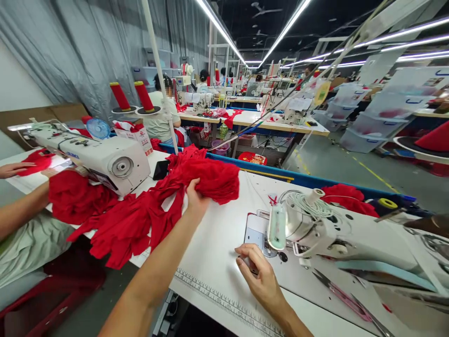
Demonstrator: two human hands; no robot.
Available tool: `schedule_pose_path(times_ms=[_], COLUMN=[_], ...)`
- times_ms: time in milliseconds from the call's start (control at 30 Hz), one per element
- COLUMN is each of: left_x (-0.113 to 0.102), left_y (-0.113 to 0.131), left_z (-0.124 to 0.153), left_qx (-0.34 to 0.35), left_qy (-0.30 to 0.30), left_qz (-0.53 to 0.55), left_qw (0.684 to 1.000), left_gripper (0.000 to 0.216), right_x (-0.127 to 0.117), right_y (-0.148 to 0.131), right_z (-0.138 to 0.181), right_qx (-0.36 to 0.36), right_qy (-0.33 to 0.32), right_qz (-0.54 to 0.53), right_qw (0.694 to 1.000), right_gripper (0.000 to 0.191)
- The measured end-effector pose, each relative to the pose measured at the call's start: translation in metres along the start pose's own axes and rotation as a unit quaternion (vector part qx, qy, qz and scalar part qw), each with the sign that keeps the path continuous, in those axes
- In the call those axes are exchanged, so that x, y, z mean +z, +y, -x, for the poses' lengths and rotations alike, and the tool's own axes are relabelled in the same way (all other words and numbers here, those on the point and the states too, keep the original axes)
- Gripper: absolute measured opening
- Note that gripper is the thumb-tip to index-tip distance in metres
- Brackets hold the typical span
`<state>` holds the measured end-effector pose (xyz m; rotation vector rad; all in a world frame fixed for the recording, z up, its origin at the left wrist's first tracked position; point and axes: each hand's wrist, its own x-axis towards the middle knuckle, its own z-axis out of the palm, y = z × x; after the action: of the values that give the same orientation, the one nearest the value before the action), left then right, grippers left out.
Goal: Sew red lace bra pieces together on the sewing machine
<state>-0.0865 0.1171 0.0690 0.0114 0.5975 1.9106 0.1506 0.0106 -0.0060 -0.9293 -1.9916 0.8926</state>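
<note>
My left hand (197, 200) reaches across the white table, its thumb and fingers closed on the near edge of a bundle of red fabric pieces (219, 180). More red fabric (128, 224) is heaped to the left, some hanging over the table's front edge. My right hand (259, 276) is just in front of the sewing machine's (303, 224) lit needle area. Its fingers are curved, with a gap between thumb and forefinger and nothing visible in them. Beside the metal plate (254, 229), the fingertips hover low; whether they touch the table I cannot tell.
Pink-handled scissors (345, 299) lie on the machine bed at right. A ruler strip (217, 297) runs along the front edge. At left, a co-worker's arm (24, 206) is beside another sewing machine (94, 152). A black phone (161, 170) lies behind the fabric.
</note>
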Motion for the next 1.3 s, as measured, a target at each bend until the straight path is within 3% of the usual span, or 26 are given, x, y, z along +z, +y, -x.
schedule_pose_path(times_ms=[133, 267, 367, 533, 700, 867, 967, 1133, 1300], left_x=[0.025, 0.018, 0.002, -0.008, 0.007, 0.032, 0.032, 0.006, 0.0], left_y=[-0.041, -0.067, -0.065, -0.034, -0.021, -0.034, -0.043, -0.045, -0.032], left_z=[-0.016, -0.029, -0.038, -0.058, -0.064, -0.069, -0.069, -0.056, -0.035], left_qx=[-0.015, -0.056, -0.067, -0.038, -0.04, -0.02, -0.007, 0.044, 0.229], left_qy=[-0.016, 0.002, 0.016, 0.039, 0.031, 0.009, 0.019, 0.053, 0.023], left_qz=[0.016, 0.007, -0.01, -0.036, -0.074, -0.117, -0.174, -0.321, -0.477], left_qw=[1.0, 0.998, 0.998, 0.998, 0.996, 0.993, 0.985, 0.945, 0.848], left_gripper=[0.025, 0.018, 0.015, 0.026, 0.031, 0.028, 0.026, 0.038, 0.045], right_x=[-0.001, -0.004, -0.007, -0.01, -0.008, -0.008, -0.01, -0.011, -0.009], right_y=[0.001, -0.003, -0.006, -0.005, -0.002, -0.001, -0.001, 0.0, 0.0], right_z=[0.001, 0.002, 0.001, -0.003, -0.005, -0.005, -0.005, -0.005, -0.006], right_qx=[0.0, 0.007, 0.017, 0.001, 0.006, 0.006, 0.001, -0.004, -0.007], right_qy=[-0.003, -0.012, -0.023, -0.028, -0.039, -0.038, -0.036, -0.035, -0.026], right_qz=[0.011, 0.009, -0.003, -0.009, 0.001, 0.011, 0.006, -0.005, -0.001], right_qw=[1.0, 1.0, 1.0, 1.0, 0.999, 0.999, 0.999, 0.999, 1.0], right_gripper=[0.021, 0.019, 0.016, 0.012, 0.012, 0.011, 0.011, 0.012, 0.012])
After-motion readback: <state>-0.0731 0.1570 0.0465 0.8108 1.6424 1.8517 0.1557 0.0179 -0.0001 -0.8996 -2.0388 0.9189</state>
